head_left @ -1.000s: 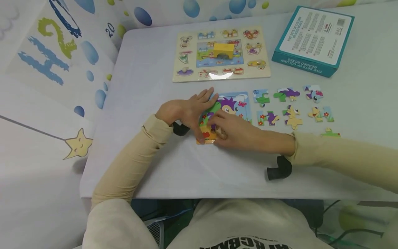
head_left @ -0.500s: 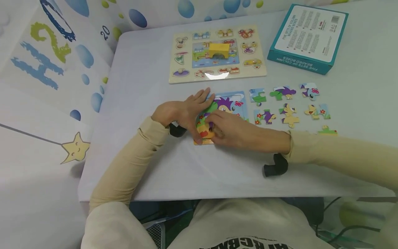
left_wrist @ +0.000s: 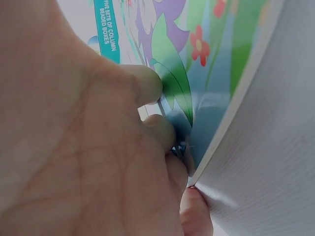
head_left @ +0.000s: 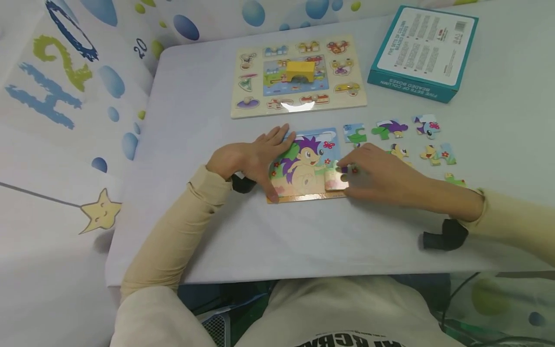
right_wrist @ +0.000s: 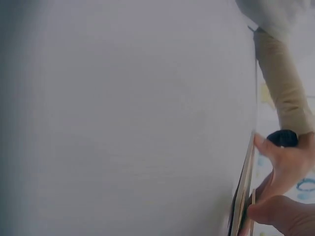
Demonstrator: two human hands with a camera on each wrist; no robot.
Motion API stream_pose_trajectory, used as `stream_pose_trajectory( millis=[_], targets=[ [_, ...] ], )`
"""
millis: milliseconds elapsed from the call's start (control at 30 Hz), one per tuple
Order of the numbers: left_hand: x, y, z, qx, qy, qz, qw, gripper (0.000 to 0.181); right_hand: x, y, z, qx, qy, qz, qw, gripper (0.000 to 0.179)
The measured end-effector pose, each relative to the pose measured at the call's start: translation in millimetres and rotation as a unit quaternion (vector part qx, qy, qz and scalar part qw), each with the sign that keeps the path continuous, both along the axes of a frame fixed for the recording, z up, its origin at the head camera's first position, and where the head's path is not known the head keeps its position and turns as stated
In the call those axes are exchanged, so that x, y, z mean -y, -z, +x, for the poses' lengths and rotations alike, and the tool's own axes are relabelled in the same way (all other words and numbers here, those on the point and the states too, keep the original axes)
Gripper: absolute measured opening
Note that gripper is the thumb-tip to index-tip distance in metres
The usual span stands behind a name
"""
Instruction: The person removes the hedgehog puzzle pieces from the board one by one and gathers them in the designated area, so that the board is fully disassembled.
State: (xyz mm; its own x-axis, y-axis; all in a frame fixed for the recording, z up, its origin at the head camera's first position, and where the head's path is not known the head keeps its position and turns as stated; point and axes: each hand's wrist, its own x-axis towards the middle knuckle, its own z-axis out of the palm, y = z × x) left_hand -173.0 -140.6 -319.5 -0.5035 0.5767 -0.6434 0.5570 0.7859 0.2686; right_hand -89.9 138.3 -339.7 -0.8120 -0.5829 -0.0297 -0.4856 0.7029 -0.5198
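A puzzle tray [head_left: 299,198] with a purple-haired hedgehog picture lies flat on the white table. My left hand [head_left: 249,161] rests along its left edge, fingers spread and thumb at the lower left corner. Between the thumb and fingers of my right hand [head_left: 386,176] is a puzzle piece [head_left: 334,180], held over the tray's lower right corner. Glare washes out much of that piece, and the fingers cover its right side. In the right wrist view, the right thumb [right_wrist: 275,214] is at the thin edge of the piece, close to the tray.
Loose jigsaw pieces [head_left: 427,126] lie in rows right of the tray, some partly hidden by my right hand. Behind stands a wooden peg puzzle board [head_left: 260,112] with a yellow arch block [head_left: 300,71] on it. A teal box [head_left: 422,53] sits at the back right.
My right hand has carried the puzzle piece from the tray's lower left to its lower right corner, uncovering the hedgehog picture. My left hand stays on the left edge. The head view shifted slightly.
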Motion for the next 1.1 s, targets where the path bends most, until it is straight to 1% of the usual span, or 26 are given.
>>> stream_pose_trajectory(
  millis=[100,200,267,367,500,733,933,1100],
  targets=[
    [0.5,-1.0,-0.5,-0.001,-0.002,0.001,1.0,0.145,-20.6,0.4,7.7,-0.024,-0.006,-0.002,0.9997,0.041],
    [1.8,-1.8,-1.2,-0.003,-0.004,0.001,1.0,0.145,-35.3,3.0,14.4,-0.049,-0.014,0.003,0.9987,0.041],
    [3.2,-2.4,-1.5,-0.004,-0.006,0.002,1.0,0.145,-42.6,4.9,18.4,-0.055,-0.022,0.001,0.9982,0.04],
    [5.7,-2.6,-0.6,-0.005,-0.007,0.004,1.0,0.145,-49.8,8.3,23.2,-0.061,-0.037,-0.015,0.9974,0.041],
    [7.9,-1.3,2.1,-0.002,-0.01,0.013,0.9999,0.145,-53.2,12.7,25.5,-0.065,-0.05,-0.032,0.9961,0.041],
    [10.4,2.4,6.3,-0.002,-0.013,0.019,0.9997,0.142,-53.6,15.4,23.6,-0.077,-0.079,-0.019,0.9937,0.03],
    [7.7,3.9,5.3,-0.002,-0.013,0.019,0.9997,0.142,-54.7,13.2,25.6,-0.075,-0.078,-0.003,0.9941,0.028],
    [4.7,2.7,4.0,-0.003,-0.011,0.019,0.9998,0.143,-56.5,12.4,27.7,-0.069,-0.071,0.003,0.995,0.028]
  ],
)
